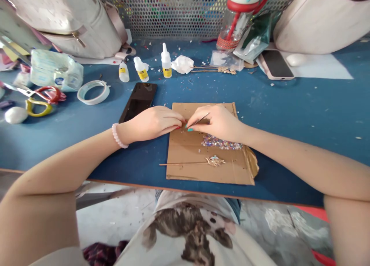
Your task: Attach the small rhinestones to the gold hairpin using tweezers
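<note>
My right hand pinches a pair of slim metal tweezers, their tips pointing down and left over a piece of brown cardboard. Close beside those tips, my left hand has its thumb and fingers pressed together at the cardboard's left part; whatever is between them is too small to make out. A pile of small glittering rhinestones lies on the cardboard just below my right hand. Nearer to me rests a gold hairpin with a leafy, stone-set end, its long stem reaching past the cardboard's left edge.
Behind my left hand lies a black phone. Farther back stand small glue bottles, with more gold stems alongside. Tape and scissors are at the left. A pink phone and a cup sit back right.
</note>
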`<state>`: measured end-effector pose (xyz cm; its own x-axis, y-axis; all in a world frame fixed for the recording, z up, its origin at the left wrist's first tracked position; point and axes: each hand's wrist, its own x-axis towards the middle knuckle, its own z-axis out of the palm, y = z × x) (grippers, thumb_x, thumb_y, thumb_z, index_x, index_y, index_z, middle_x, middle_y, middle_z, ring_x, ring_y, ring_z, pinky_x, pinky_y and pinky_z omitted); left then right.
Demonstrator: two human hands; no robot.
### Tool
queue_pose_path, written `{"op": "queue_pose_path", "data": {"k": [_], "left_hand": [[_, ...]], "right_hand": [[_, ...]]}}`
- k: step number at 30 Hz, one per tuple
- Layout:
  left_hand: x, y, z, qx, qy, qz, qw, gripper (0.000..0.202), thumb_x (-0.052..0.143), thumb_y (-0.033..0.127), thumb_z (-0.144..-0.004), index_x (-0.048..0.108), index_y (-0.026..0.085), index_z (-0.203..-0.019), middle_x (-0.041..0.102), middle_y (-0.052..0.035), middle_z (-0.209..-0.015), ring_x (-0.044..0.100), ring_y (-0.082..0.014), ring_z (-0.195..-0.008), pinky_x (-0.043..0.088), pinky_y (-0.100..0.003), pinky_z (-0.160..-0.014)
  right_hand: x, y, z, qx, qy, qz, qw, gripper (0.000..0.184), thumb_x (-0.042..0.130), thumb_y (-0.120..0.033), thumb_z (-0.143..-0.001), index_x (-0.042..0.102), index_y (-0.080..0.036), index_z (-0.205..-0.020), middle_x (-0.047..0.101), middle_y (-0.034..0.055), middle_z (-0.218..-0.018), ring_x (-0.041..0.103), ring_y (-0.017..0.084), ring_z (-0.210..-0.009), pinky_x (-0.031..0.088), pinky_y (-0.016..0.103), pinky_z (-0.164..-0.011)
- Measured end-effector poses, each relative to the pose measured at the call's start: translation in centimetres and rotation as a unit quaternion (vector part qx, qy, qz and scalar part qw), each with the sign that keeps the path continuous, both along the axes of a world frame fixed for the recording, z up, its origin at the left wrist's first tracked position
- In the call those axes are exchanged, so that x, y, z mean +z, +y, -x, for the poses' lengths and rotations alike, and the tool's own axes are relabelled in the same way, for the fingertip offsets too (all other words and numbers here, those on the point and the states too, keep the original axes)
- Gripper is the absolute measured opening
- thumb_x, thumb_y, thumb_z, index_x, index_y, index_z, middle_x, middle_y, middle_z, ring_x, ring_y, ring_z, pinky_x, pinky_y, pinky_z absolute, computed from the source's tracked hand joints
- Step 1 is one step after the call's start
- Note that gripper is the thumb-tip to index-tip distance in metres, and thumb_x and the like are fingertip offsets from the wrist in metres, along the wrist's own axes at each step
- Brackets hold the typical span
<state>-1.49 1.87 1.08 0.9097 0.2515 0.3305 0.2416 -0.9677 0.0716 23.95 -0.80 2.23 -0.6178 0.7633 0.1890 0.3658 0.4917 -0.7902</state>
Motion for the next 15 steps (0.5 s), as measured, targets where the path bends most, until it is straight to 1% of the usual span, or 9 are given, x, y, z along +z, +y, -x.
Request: {"op": "queue_pose_path", "data": {"k": [2, 8, 15], "left_hand": [[0.0, -0.04, 0.01, 0.002, 0.001, 0.001, 1.0, 0.026, 0.047, 0.024, -0.108, 0.071, 0.015, -0.114, 0.077, -0.01, -0.118, 0.074, -0.0209, -0.109, 0.059, -0.034, -0.094], [-0.04, -0.08, -0.01, 0.004, 0.0, -0.003, 1.0, 0.027, 0.047, 0.024, -0.109, 0.071, 0.015, -0.112, 0.077, -0.009, -0.118, 0.074, -0.0215, -0.109, 0.059, -0.034, -0.094], [-0.1, 0.0, 0.0, 0.004, -0.003, -0.006, 1.0, 0.027, 0.047, 0.025, -0.109, 0.071, 0.015, -0.112, 0.077, -0.0082, -0.118, 0.075, -0.0211, -0.106, 0.059, -0.034, -0.092]], "right_hand": [[-0.07, -0.08, 0.07, -0.004, -0.001, 0.011, 1.0, 0.012, 0.069, -0.023, -0.084, 0.081, -0.021, -0.085, 0.079, 0.004, -0.09, 0.068, 0.016, -0.076, 0.051, 0.033, -0.078], [-0.14, -0.6, -0.15, -0.023, -0.007, 0.041, 0.999, 0.016, 0.068, -0.028, -0.084, 0.081, -0.02, -0.09, 0.078, 0.0047, -0.088, 0.067, 0.016, -0.07, 0.051, 0.033, -0.072], [-0.06, -0.76, -0.01, -0.041, -0.019, 0.013, 0.999, 0.014, 0.069, -0.027, -0.084, 0.081, -0.021, -0.087, 0.078, 0.0043, -0.089, 0.066, 0.016, -0.07, 0.05, 0.034, -0.075]]}}
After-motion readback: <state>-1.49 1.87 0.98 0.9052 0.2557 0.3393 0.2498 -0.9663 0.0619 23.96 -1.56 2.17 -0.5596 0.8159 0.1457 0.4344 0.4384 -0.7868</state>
